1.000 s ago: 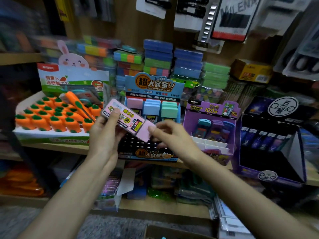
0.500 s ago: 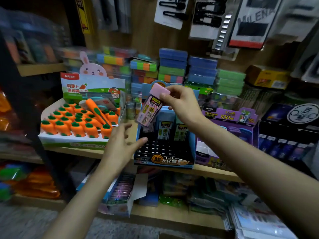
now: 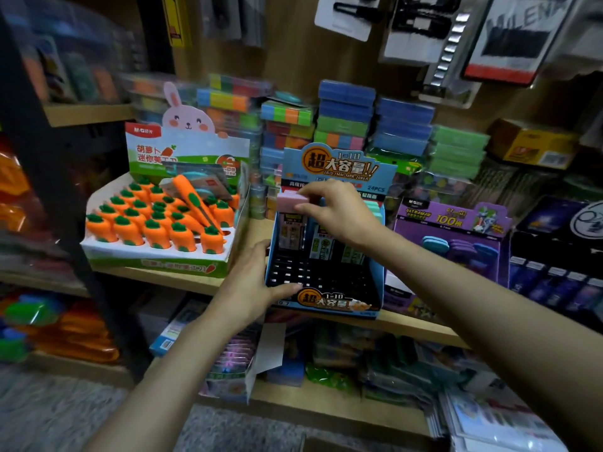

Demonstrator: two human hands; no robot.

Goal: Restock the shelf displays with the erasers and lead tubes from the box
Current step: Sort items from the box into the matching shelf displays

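We are pinching the pink-capped rectangular lead tube (image 3: 291,203) between the thumb and curled fingers (image 3: 315,190) of our right hand (image 3: 336,213), its cap sitting at the 11 o'clock corner of the blue cardboard display stand (image 3: 332,301); our left hand (image 3: 257,282) is gripping the stand's 7 o'clock corner, thumb lying across its front lip. We are judging the risks: the tube could be snagging on a slot edge or knocking the neighbouring tubes askew; a hard push could be sliding the stand off the wooden shelf (image 3: 421,324), whose front edge it is nearly reaching. The shelf is looking crowded; a white tray of orange carrot erasers (image 3: 156,230) is standing at 9 o'clock, a purple cardboard display (image 3: 450,220) at 3 o'clock; stacked coloured cases are rising at 12 o'clock.
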